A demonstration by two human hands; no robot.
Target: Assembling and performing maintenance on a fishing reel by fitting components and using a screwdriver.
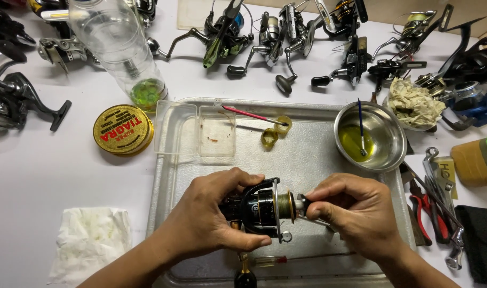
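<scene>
Left hand (211,218) wrapped tight around a black spinning reel (262,208), dead centre over the metal tray (168,176). Right hand (355,210) pinched closed on the small knob at the reel's spool end, at three o'clock from the body. Beyond, at twelve o'clock, a clear plastic box (195,128) and a red-handled brush (251,115) lying on the tray. Up at two o'clock, a steel bowl (390,133) of yellow oil. Over at nine o'clock, a crumpled white tissue (91,240) off the tray.

reel (262,207): black, olive line
tray (307,154): silver
round tin (122,129): gold, red lettering
bowl (385,125): steel, yellow oil
pliers (426,213): red handles
</scene>
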